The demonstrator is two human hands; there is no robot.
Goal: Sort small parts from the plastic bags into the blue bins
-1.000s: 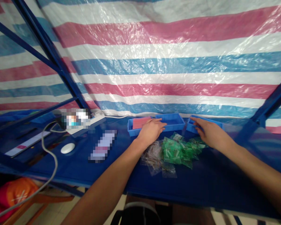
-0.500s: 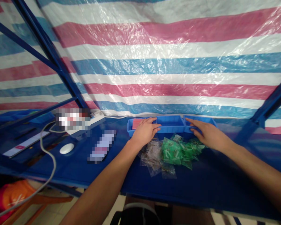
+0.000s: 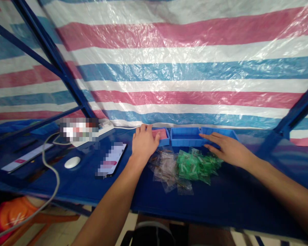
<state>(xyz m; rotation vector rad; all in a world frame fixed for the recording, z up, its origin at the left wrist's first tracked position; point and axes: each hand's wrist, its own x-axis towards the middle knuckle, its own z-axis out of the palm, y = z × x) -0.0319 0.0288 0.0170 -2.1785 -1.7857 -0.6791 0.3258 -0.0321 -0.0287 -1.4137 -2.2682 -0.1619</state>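
Observation:
My left hand [image 3: 143, 143] stands with fingers spread at the left end of a row of blue plastic trays, against the left tray [image 3: 163, 140], which holds a flat pink piece [image 3: 160, 134]. My right hand [image 3: 227, 149] lies open, its fingertips at the front edge of the right tray [image 3: 219, 131]. The middle tray [image 3: 186, 136] stands between them, untouched. Below the trays lie a heap of green plastic bags [image 3: 196, 166] and several clear bags [image 3: 166, 169] holding small brass-coloured parts.
A blue tabletop [image 3: 220, 194] carries a pixelated phone [image 3: 111, 159], a white mouse [image 3: 72, 162] with its cable, and a pixelated object [image 3: 79, 130] near a power strip. Blue steel frame bars [image 3: 64, 71] and a striped tarpaulin [image 3: 184, 71] stand behind.
My left hand has moved left, off the middle tray to the left tray's far end. My right hand has shifted slightly left and lower, and the view has barely moved.

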